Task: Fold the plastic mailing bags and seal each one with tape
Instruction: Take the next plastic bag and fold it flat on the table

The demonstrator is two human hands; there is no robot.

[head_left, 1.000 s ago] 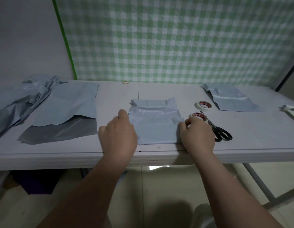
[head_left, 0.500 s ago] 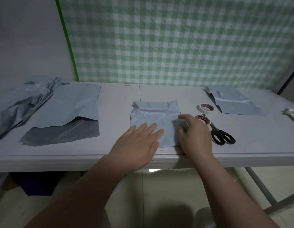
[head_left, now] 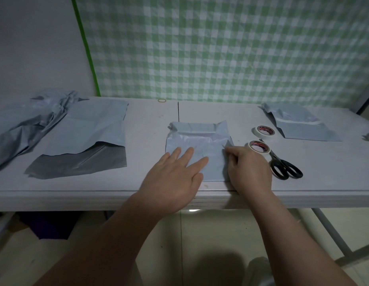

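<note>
Mailing bag (head_left: 198,139), pale blue, seen from the head view, lying folded in the middle of the table (head_left: 148,124) close to the front edge, its far end creased and turned over. Pressing flat on the near left part of it: left hand (head_left: 175,178), fingers straight and spread, gripping nothing. Pinching the right edge of the mailing bag: right hand (head_left: 247,168), fingers curled round a small raised corner of plastic. Lying just beside that hand: near tape roll (head_left: 258,146), with far tape roll (head_left: 263,131) sitting a little behind it. Resting to the right of the right hand: black-handled scissors (head_left: 284,166), blades running up past the near tape roll. Lying farther right: folded bag (head_left: 303,129). Spreading over the left side: flat bag (head_left: 86,131), grey inside showing, and crumpled bags (head_left: 24,120) beyond it. Sitting at the back edge: rubber band (head_left: 162,100). Hanging behind: checked cloth (head_left: 220,48).
</note>
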